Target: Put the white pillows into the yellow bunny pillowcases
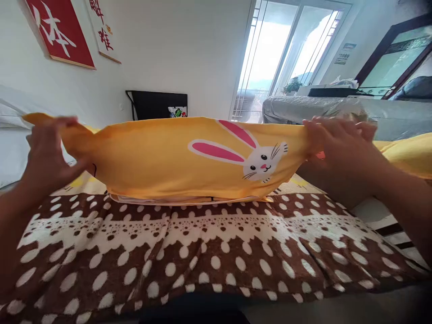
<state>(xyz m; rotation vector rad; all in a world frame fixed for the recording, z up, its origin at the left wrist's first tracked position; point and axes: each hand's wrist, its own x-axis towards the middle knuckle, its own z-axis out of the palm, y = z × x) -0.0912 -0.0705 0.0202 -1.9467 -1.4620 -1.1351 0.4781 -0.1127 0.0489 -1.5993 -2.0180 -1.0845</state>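
Note:
A yellow pillowcase (162, 157) printed with a white rabbit with pink ears is stretched out sideways above the bed. My left hand (47, 153) grips its left end, fingers closed round the bunched cloth. My right hand (337, 139) grips its right end, fingers closed on the fabric. The pillowcase's lower edge hangs just above a brown blanket (202, 252) with white dots.
The brown dotted blanket covers the bed in front of me. More yellow cloth (411, 153) lies at the right. A white pillow (10, 135) sits at the left. A black stand (158, 104) is by the far wall, glass doors (280, 54) beyond, covered furniture (337, 110) at the right.

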